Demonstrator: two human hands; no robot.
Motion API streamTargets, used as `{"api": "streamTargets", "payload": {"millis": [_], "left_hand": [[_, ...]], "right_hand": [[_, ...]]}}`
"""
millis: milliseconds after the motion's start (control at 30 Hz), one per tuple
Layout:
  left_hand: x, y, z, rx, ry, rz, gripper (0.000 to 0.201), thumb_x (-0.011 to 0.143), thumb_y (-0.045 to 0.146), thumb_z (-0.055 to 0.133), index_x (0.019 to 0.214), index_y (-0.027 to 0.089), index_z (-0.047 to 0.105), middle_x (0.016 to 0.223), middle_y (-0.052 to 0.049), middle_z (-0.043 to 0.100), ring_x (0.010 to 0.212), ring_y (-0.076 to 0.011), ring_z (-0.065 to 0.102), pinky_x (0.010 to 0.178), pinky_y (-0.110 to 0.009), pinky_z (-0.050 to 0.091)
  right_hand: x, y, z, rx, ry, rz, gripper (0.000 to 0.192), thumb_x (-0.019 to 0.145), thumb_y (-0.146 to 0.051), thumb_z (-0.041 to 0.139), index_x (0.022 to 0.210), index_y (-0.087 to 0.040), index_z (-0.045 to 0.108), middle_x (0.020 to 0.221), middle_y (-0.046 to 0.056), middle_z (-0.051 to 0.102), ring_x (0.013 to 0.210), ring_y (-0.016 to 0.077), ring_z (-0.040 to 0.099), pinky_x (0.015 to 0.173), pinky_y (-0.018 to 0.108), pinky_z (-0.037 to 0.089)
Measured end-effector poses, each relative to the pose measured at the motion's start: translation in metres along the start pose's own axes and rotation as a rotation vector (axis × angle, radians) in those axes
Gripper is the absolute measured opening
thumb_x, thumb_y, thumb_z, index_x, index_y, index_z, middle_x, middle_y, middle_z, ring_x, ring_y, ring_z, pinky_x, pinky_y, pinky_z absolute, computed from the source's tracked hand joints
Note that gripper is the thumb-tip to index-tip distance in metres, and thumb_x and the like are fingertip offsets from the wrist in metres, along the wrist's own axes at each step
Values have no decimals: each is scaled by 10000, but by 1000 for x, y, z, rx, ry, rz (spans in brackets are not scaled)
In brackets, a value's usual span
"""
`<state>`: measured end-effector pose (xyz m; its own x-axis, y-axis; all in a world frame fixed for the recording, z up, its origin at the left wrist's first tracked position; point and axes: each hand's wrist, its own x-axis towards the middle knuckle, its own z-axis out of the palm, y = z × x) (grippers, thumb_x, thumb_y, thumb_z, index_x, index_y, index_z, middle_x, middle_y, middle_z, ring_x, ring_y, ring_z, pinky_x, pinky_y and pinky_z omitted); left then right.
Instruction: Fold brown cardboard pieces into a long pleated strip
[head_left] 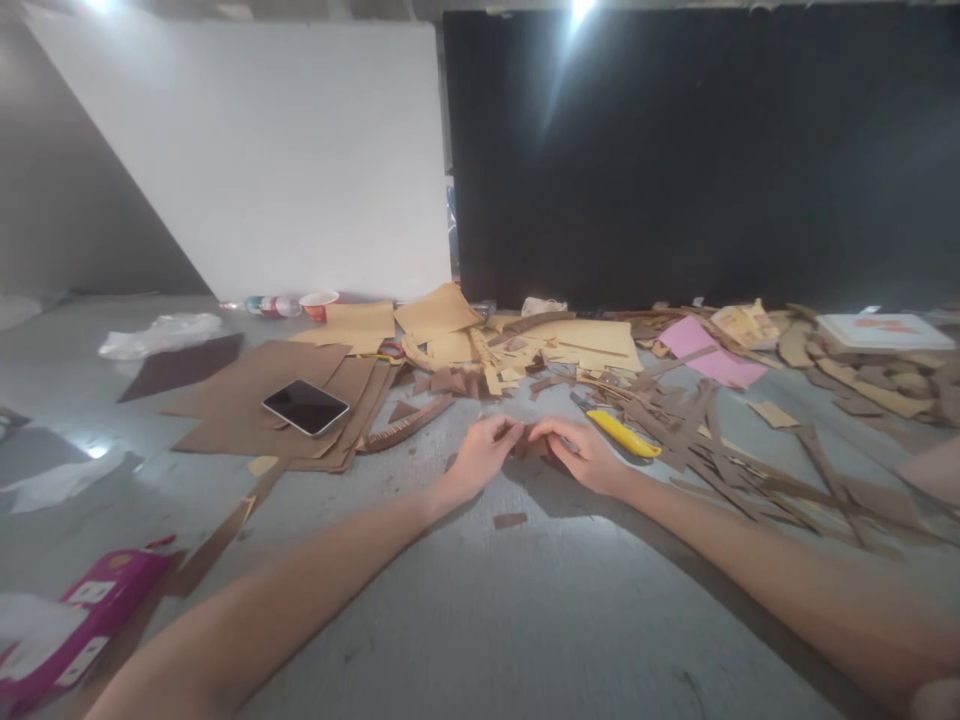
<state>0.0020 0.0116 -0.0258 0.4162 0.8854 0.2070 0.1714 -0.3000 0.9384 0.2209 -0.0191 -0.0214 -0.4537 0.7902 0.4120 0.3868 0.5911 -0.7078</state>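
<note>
My left hand (pixel 480 455) and right hand (pixel 589 452) pinch one small brown cardboard piece (pixel 534 445) together, fingers curled shut on it, mid-floor. The yellow cutter (pixel 622 433) lies just right. Many cardboard strips (pixel 720 450) are cut already; big sheets (pixel 255 405) wait, far left.

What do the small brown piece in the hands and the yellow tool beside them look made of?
The brown piece, pinched between the left hand and right hand, looks like matte cardboard, matching the flat brown scraps around it. The yellow tool looks like smooth, slightly glossy plastic, probably a utility knife's handle.
</note>
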Motion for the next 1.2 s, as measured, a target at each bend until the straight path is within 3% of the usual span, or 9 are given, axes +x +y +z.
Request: {"api": "streamTargets", "payload": {"millis": [167, 300, 567, 900, 1067, 1200], "left_hand": [[1, 0, 0, 24, 27, 7, 388, 994, 490, 560, 768, 187, 645, 692, 3, 625, 666, -151, 559, 663, -272, 408], [0, -1, -1, 92, 32, 28, 390, 1003, 475, 551, 756, 188, 646, 697, 3, 628, 679, -153, 565, 664, -269, 406], [-2, 2, -1, 145, 31, 28, 351, 998, 453, 558, 793, 190, 667, 700, 5, 642, 670, -154, 565, 658, -271, 412], [-2, 1, 0, 133, 55, 11, 372, 989, 490, 534, 801, 197, 666, 740, -13, 668, 702, -169, 586, 682, -280, 431], [-3, -1, 1, 143, 52, 21, 380, 996, 483, 543, 776, 197, 663, 694, -11, 652, 674, -170, 587, 656, -276, 434], [-3, -1, 1, 133, 31, 41, 383, 1004, 488, 561, 791, 191, 674, 671, -8, 659, 648, -166, 612, 643, -270, 446]], "right_hand": [[3, 0, 2, 1, 10, -39, 203, 1063, -338, 545, 1168, -248, 693, 1007, 52, 751, 807, 188, 662, 769, 313, 531], [6, 2, 4, -6, -10, -4, 203, 1048, -412, 623, 1093, -244, 728, 1007, 50, 754, 797, 184, 653, 748, 308, 528], [9, -3, 1, 41, 58, -34, 250, 1026, -415, 674, 904, -219, 769, 929, 58, 751, 867, 204, 704, 817, 337, 551], [9, -2, 2, 73, -46, -55, 216, 997, -409, 713, 1083, -246, 826, 1062, 79, 727, 860, 182, 701, 739, 310, 573], [10, -3, 1, 46, -16, -32, 272, 1018, -471, 669, 1037, -260, 839, 1051, 81, 753, 943, 221, 718, 858, 368, 585], [9, -3, 0, 22, 51, 13, 328, 1024, -506, 647, 929, -235, 806, 923, 71, 756, 851, 219, 703, 815, 369, 571]]}}
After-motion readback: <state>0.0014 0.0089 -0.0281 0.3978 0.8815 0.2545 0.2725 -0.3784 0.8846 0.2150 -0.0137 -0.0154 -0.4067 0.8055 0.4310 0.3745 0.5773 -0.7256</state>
